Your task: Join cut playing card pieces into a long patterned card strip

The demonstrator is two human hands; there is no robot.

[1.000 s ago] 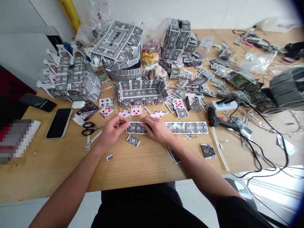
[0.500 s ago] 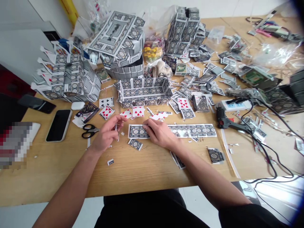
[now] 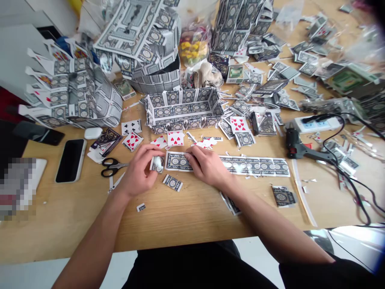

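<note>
Left hand [image 3: 136, 173] pinching a patterned card [image 3: 157, 164]; right hand [image 3: 207, 165] resting on a strip of joined cards [image 3: 259, 166], cannot tell whether gripping; strip extending rightward past it, scissors [image 3: 116, 166] beside the left hand, card-built box [image 3: 184, 122] beyond both.

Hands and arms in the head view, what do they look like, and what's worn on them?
The left hand and right hand are gloveless. Both forearms are bare, with no watch visible. A plain black sleeve covers the right upper arm; none shows on the left.
</note>
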